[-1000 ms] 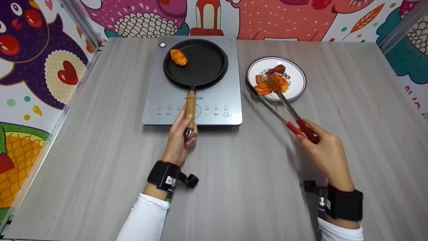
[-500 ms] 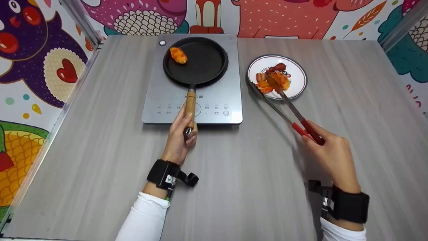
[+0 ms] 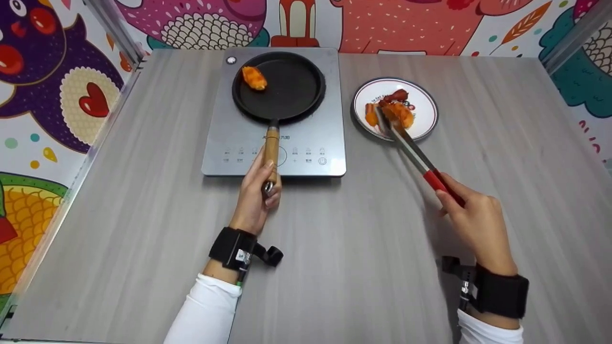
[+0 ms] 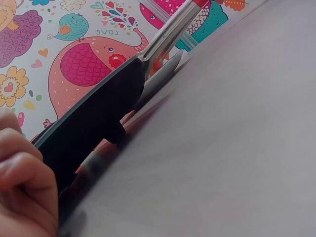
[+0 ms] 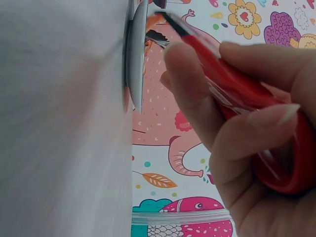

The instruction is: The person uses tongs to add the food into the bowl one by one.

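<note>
My left hand [image 3: 256, 196] grips the wooden handle [image 3: 272, 145] of a black frying pan [image 3: 294, 88]. One orange piece of food [image 3: 254, 78] lies at the pan's left side. My right hand [image 3: 475, 215] holds metal tongs with red grips [image 3: 435, 181], which the right wrist view shows between thumb and fingers [image 5: 237, 84]. The tong tips are over a white plate [image 3: 423, 107], close together among the food. A reddish-brown piece [image 3: 399, 95] and an orange piece [image 3: 406, 116] lie there. What sits between the tips is hidden.
The pan stands on a silver induction cooker [image 3: 220, 134] with touch controls. To its right is the plate, on a grey wood-grain table [image 3: 334, 267]. Cartoon-printed panels [image 3: 401, 28] border the back and left side.
The tongs have closed: their left arm swung right, from the plate's left edge into the food, covering a red-orange piece. My right hand shifted slightly right earlier. My left hand stays still.
</note>
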Demonstrator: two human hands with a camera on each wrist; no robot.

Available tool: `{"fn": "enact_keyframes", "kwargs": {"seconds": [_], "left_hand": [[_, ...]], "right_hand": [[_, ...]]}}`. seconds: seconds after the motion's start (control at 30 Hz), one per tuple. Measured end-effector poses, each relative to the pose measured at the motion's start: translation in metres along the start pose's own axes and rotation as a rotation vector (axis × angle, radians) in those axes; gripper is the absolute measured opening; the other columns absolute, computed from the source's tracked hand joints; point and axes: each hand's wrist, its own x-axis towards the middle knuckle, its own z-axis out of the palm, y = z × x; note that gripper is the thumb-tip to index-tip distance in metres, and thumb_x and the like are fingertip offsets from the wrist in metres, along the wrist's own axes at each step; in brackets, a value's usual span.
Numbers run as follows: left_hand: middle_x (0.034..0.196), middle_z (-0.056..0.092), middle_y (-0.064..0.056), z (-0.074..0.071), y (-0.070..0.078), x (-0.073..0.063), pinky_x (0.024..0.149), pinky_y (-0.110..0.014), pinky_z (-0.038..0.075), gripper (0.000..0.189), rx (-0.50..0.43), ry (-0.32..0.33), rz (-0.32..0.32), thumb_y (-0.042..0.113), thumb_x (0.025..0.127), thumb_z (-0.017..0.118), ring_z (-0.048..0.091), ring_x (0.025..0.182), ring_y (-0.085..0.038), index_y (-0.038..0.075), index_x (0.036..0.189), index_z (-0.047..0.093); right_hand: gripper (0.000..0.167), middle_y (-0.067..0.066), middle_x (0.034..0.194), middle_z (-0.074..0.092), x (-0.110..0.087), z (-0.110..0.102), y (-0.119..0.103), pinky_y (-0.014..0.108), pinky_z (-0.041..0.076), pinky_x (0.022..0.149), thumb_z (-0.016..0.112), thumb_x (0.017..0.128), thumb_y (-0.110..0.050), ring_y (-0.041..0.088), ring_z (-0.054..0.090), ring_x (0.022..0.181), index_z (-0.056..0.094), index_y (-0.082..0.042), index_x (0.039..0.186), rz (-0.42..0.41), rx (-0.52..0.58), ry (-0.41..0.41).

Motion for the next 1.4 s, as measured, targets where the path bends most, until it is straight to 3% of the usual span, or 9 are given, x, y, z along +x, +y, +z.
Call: {"fn": "enact_keyframes", "kwargs": {"seconds": [0.63, 0.9, 1.13, 1.3, 1.4], "left_hand": [[0.066, 0.039, 0.000, 0.0013, 0.0003, 0.0000, 0.036, -0.015, 0.025, 0.054, 0.018, 0.012, 0.003, 0.029, 0.088, 0.055, 0.033, 0.047, -0.006, 0.032, 0.137, 0.032], [0.069, 0.040, 0.000, 0.0001, 0.0006, -0.0004, 0.036, -0.014, 0.026, 0.057, 0.003, -0.010, 0.003, 0.027, 0.090, 0.053, 0.035, 0.048, -0.006, 0.030, 0.140, 0.026], [0.071, 0.040, -0.001, -0.0003, 0.0003, -0.0005, 0.036, -0.014, 0.026, 0.058, 0.007, -0.009, 0.007, 0.028, 0.090, 0.053, 0.035, 0.049, -0.006, 0.029, 0.141, 0.026], [0.064, 0.039, 0.001, 0.0006, 0.0001, 0.0004, 0.036, -0.014, 0.025, 0.057, 0.003, -0.013, 0.019, 0.027, 0.090, 0.053, 0.034, 0.047, -0.006, 0.030, 0.140, 0.027], [0.065, 0.040, 0.001, 0.0009, -0.0003, 0.0002, 0.036, -0.014, 0.025, 0.057, -0.003, -0.011, 0.012, 0.028, 0.089, 0.054, 0.034, 0.047, -0.006, 0.030, 0.139, 0.028]], "right_hand": [[0.035, 0.002, 0.063, 0.065, -0.0013, -0.0005, 0.0016, 0.020, 0.031, 0.036, 0.056, 0.088, -0.029, 0.010, 0.052, 0.050, 0.058, -0.017, 0.121, 0.046, 0.054, 0.005], [0.038, 0.006, 0.066, 0.065, -0.0011, 0.0004, 0.0010, 0.021, 0.032, 0.032, 0.056, 0.088, -0.031, 0.009, 0.047, 0.037, 0.055, -0.018, 0.124, 0.088, 0.097, 0.006], [0.039, 0.006, 0.067, 0.065, 0.0000, 0.0028, 0.0023, 0.021, 0.033, 0.032, 0.056, 0.087, -0.031, 0.010, 0.047, 0.036, 0.055, -0.019, 0.124, 0.108, 0.106, 0.017], [0.038, 0.008, 0.070, 0.066, 0.0040, 0.0048, 0.0060, 0.021, 0.034, 0.031, 0.057, 0.087, -0.031, 0.012, 0.047, 0.036, 0.055, -0.022, 0.124, 0.152, 0.166, 0.023], [0.038, 0.011, 0.081, 0.067, 0.0064, 0.0072, 0.0081, 0.022, 0.035, 0.032, 0.057, 0.087, -0.031, 0.015, 0.052, 0.042, 0.054, -0.024, 0.124, 0.211, 0.240, 0.003]]}}
